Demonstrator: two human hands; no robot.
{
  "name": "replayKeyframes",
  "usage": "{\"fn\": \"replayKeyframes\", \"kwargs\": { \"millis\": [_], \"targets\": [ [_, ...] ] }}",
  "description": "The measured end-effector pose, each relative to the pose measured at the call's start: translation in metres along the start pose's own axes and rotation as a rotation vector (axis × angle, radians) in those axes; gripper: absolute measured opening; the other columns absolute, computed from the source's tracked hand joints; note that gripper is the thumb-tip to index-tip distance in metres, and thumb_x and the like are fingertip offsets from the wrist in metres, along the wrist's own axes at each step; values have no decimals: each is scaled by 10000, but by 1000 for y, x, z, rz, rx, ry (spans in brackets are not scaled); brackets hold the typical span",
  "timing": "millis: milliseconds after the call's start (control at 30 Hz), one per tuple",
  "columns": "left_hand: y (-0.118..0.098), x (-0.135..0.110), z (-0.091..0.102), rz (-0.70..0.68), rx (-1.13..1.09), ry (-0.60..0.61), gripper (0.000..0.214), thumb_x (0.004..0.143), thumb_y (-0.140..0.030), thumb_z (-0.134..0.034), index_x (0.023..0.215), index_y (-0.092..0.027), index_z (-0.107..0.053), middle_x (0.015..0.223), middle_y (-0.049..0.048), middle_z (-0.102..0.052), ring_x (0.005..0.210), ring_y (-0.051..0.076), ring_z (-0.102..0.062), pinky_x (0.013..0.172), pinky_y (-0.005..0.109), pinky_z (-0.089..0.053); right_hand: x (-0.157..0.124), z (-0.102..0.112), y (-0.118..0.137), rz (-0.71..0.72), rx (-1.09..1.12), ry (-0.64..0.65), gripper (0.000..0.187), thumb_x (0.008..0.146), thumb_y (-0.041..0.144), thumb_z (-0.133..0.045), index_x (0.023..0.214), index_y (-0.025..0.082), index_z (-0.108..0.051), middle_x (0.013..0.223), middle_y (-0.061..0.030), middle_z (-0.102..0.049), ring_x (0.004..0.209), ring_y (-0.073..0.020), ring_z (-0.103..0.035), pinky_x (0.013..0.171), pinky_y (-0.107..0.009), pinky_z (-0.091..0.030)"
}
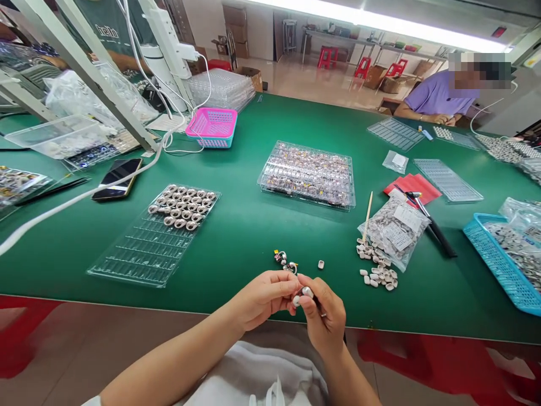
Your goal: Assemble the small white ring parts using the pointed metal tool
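At the table's front edge my left hand (270, 296) and my right hand (327, 313) meet, both with fingers closed in a pinch. Between them is a small, shiny silver-and-white rounded piece (307, 292), partly covered by the fingers. Just beyond my fingertips lie two small curved electronic parts (280, 257) with yellow tabs. A single pale cap (321, 264) rests to their right. Farther right, loose pale caps (382, 276) lie in a pile beside a clear bag of similar caps (395, 228). On the left, a clear tray (139, 254) carries rows of ring-shaped pieces (186, 203).
Stacked clear trays full of parts (306, 175) stand mid-table. A black-handled hammer (435, 228) and wooden stick (369, 208) lie right, near a blue basket (477, 248). A phone (118, 179), white cable (76, 204) and pink basket (213, 121) are left. Another person (439, 96) sits opposite.
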State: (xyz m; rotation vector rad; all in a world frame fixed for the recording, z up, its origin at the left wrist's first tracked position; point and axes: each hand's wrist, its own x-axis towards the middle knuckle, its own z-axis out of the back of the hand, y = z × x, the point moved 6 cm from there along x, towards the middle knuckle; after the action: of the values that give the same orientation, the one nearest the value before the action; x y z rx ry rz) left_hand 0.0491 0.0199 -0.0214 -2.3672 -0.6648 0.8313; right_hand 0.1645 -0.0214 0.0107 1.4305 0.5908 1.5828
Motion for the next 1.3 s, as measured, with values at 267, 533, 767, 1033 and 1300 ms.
{"fn": "replayKeyframes", "kwargs": {
  "millis": [267, 533, 767, 1033, 1300],
  "targets": [
    [13, 4, -4, 142, -35, 94, 445, 675, -395, -870, 931, -48, -762, 720, 64, -630, 606, 102, -547, 550, 218, -407, -1, 4, 0, -41, -43, 10, 256, 993, 372, -519, 1056, 204, -702, 668, 8, -602, 549, -116, -519, 507, -237, -401],
    [16, 5, 1, 158, -19, 113, 423, 692, -390, -859, 906, -38, -763, 700, 59, -625, 572, 95, -555, 537, 212, -428, -5, 3, -3, -46, 2, 34, 256, 993, 321, -519, 1156, 237, -699, 674, 2, -633, 565, -126, -528, 524, -254, -388],
    [16, 3, 4, 115, -56, 110, 351, 582, -347, -923, 757, -90, -760, 651, 42, -657, 555, 104, -592, 556, 221, -475, -19, -2, -15, -141, 269, 99, 313, 973, 204, -519, 1227, 262, -692, 713, -13, -614, 621, -141, -538, 534, -253, -417],
    [14, 1, 7, 103, -72, 85, 446, 612, -354, -912, 936, -72, -787, 666, 42, -655, 565, 95, -577, 545, 216, -421, -19, -11, -35, -473, 459, 75, 271, 964, 324, -563, 901, 195, -793, 615, -9, -530, 555, -106, -465, 474, -221, -360],
    [15, 1, 10, 102, -155, 17, 322, 665, -322, -882, 759, -57, -725, 687, 67, -656, 556, 97, -580, 557, 228, -401, -22, -13, -46, -786, 660, -108, 350, 821, 505, -728, 930, 184, -814, 619, -25, -608, 498, -72, -488, 411, -163, -385]
  ]
}}
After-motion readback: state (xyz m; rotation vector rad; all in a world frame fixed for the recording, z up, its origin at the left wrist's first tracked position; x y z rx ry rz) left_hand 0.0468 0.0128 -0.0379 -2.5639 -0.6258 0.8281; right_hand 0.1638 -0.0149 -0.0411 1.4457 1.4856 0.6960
